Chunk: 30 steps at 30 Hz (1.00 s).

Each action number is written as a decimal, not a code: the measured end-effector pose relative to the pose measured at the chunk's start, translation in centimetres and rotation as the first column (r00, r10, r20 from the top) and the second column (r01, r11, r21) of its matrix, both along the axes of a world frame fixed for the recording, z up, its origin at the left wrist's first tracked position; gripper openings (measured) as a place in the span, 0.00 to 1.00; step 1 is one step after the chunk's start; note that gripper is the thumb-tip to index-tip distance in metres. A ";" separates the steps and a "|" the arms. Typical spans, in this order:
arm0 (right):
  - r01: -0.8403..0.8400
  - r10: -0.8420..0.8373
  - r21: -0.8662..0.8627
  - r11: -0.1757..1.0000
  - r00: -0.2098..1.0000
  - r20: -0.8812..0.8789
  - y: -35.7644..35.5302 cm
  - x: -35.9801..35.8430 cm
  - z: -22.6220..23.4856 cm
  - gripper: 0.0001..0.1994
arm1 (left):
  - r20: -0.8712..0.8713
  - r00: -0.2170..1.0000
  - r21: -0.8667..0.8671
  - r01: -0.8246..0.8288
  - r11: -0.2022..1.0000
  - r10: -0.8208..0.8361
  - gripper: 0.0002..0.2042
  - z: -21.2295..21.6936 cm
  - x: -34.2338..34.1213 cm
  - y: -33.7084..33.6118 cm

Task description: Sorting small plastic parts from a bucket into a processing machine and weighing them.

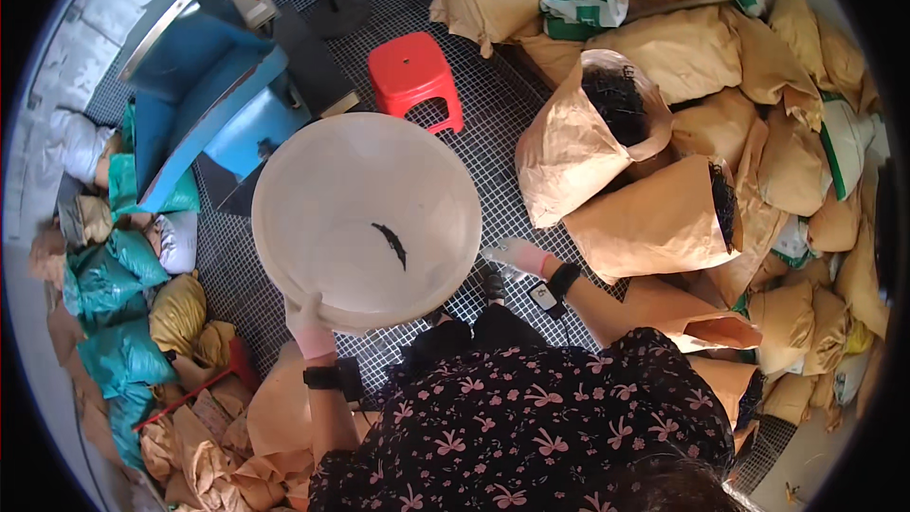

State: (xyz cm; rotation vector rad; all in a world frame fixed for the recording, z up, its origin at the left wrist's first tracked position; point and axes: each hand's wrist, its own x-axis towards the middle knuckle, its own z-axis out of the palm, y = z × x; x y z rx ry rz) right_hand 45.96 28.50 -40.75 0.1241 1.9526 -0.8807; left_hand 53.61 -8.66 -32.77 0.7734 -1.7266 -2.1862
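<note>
In front of me is a large round whitish plastic tub, with a small clump of dark strands inside it. My left hand, in a pale glove with a pinkish cuff, grips the tub's near-left rim. My right hand, gloved the same way, is beside the tub's right edge. Its fingers stretch toward the rim; whether they touch it I cannot make out. To the right of that hand, an open brown paper sack stands with dark stringy material showing in its mouth. Another such sack lies tilted beside it.
A red plastic stool stands beyond the tub. At the left is a blue metal machine with a control box. Brown sacks pile up on the right, teal bags on the left. The floor is a dark grid.
</note>
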 end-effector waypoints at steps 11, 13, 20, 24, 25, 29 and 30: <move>0.671 -0.615 -0.716 0.194 0.652 0.444 6.2 -3.1 5.9 0.24 | -0.172 0.961 0.142 0.241 0.960 -0.216 0.24 4.7 -9.8 11.3; 0.646 -0.645 -0.743 0.175 0.645 0.409 7.2 -4.9 6.0 0.22 | -0.256 0.945 0.107 0.237 0.966 -0.203 0.24 5.0 -11.2 13.0; 0.470 -0.787 -0.871 0.145 0.588 0.187 7.8 -13.5 9.0 0.14 | -0.400 0.895 0.104 0.256 0.961 -0.195 0.23 6.4 -18.5 13.2; 0.537 -0.834 -0.825 0.177 0.527 0.164 6.2 -19.4 10.7 0.21 | -0.442 0.869 0.103 0.294 0.950 -0.221 0.23 5.5 -24.9 11.0; 0.544 -0.836 -0.822 0.167 0.521 0.175 5.5 -20.5 10.8 0.20 | -0.449 0.862 0.085 0.304 0.949 -0.236 0.23 5.2 -26.3 10.3; 0.547 -0.836 -0.822 0.158 0.517 0.183 3.0 -26.4 9.9 0.18 | -0.436 0.857 0.088 0.344 0.935 -0.275 0.24 2.7 -31.5 7.1; 0.539 -0.829 -0.826 0.162 0.528 0.182 2.0 -28.0 9.2 0.17 | -0.420 0.861 0.094 0.355 0.930 -0.286 0.24 2.0 -32.5 6.0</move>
